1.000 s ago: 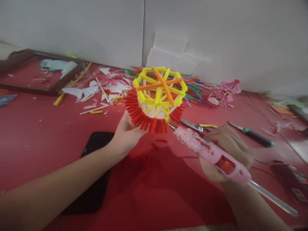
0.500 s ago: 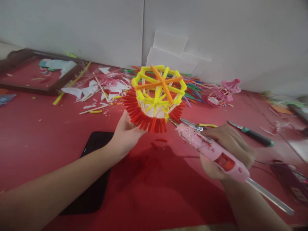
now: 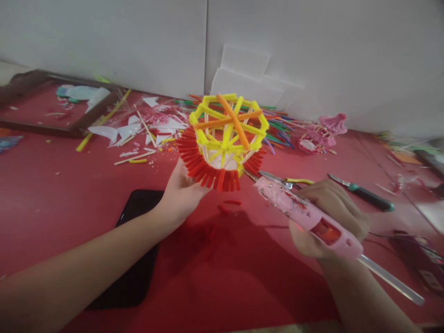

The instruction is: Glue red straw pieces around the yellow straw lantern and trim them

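Fingers: left hand [image 3: 182, 196] holding the craft model by its lower left side, fingertips hidden behind it; right hand [image 3: 331, 206] wrapped round the glue gun.

Left to right: dark frame [image 3: 41, 130] flat on the red surface [image 3: 69, 199], pale blue scrap [image 3: 81, 92] within its outline. Yellow strip [image 3: 104, 120] at its right edge, then white scraps [image 3: 128, 132] among sticks and crumbs. Black phone [image 3: 130, 280] lies beneath the left forearm.

Mid-view: craft model [image 3: 227, 144], held above the surface, tilted toward the camera. Yellow ring with spokes, two crossed orange bars, pale uprights, red fringe with a gap at lower right. Red offcuts [image 3: 233, 202] below it; bundle of coloured stems [image 3: 279, 132] behind.

Glue gun [image 3: 301, 213], pink and smeared, nozzle at the gap; contact cannot be told. Clear glue stick [image 3: 391, 279] juts from its rear. Pink model [image 3: 322, 134] near the wall; green-and-black cutter [image 3: 371, 196] beyond the right hand. Far right: power strip [image 3: 418, 261], partly blurred.
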The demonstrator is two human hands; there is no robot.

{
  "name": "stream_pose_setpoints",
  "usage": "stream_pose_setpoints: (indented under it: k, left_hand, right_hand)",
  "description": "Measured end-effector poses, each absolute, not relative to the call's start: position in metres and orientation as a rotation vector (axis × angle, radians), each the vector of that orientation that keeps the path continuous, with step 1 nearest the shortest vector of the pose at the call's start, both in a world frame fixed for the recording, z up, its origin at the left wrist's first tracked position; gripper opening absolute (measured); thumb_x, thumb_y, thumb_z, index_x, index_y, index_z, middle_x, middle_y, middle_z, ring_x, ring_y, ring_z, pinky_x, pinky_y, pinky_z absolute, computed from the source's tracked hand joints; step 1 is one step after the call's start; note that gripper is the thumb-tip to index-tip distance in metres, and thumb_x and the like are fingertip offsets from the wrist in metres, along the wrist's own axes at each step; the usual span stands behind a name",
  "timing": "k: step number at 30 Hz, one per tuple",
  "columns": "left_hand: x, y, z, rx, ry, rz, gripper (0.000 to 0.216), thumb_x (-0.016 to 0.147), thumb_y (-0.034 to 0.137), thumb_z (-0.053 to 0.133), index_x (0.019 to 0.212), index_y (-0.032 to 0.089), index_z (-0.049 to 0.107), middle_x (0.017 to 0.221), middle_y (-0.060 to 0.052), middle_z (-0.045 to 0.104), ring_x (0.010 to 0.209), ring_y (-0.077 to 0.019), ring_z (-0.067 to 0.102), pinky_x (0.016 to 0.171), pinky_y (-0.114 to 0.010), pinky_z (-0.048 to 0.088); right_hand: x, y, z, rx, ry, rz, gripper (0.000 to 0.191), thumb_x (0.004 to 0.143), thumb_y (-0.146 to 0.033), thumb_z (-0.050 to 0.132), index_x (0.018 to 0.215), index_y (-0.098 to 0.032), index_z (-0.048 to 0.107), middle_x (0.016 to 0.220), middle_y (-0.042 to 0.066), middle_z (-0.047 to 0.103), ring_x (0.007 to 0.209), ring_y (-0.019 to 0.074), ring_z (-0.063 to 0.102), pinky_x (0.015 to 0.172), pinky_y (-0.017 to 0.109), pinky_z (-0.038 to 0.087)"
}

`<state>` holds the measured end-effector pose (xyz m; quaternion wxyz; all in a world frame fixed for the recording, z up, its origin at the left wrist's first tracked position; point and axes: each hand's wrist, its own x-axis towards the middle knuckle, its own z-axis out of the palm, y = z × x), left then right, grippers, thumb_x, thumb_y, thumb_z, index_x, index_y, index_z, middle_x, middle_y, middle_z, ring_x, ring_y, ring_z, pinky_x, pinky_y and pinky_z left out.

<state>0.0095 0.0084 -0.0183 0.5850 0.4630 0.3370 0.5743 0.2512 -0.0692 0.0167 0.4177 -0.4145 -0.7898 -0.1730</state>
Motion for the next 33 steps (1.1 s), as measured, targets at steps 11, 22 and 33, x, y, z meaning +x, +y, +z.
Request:
stream_pose_setpoints:
  k: [11, 22, 33]
  left_hand:
    - [0.013, 0.005, -0.013, 0.978, 0.76, 1.309, 0.07, 0.055, 0.025, 0.1, 0.117, 0.026, 0.069, 0.111, -0.008, 0.081, 0.104, -0.0346, 0.078, 0.089, -0.048, 0.067]
    - [0.01, 0.003, -0.014, 0.981, 0.752, 1.243, 0.053, 0.059, 0.021, 0.096, 0.106, 0.024, 0.07, 0.108, -0.007, 0.08, 0.099, -0.0316, 0.078, 0.083, -0.042, 0.067]
    - [0.007, 0.012, -0.011, 0.783, 0.943, 1.333, 0.044, 0.057, 0.019, 0.093, 0.092, 0.023, 0.068, 0.095, -0.002, 0.08, 0.081, -0.0188, 0.075, 0.059, -0.023, 0.061]
  right_hand:
    - [0.247, -0.07, 0.017, -1.059, -1.935, -0.424, 0.017, 0.078, -0.018, 0.06, 0.095, -0.023, 0.061, 0.072, 0.003, 0.062, 0.066, 0.0209, 0.06, 0.062, 0.037, 0.049]
    - [0.247, -0.07, 0.016, -1.064, -1.939, -0.4, 0.014, 0.078, -0.018, 0.06, 0.092, -0.023, 0.061, 0.07, 0.002, 0.061, 0.064, 0.0204, 0.06, 0.061, 0.036, 0.046]
    - [0.264, -0.058, 0.001, -1.61, -2.267, -0.299, 0.026, 0.079, -0.016, 0.054, 0.104, -0.021, 0.062, 0.088, 0.006, 0.072, 0.077, 0.0239, 0.066, 0.074, 0.037, 0.045]
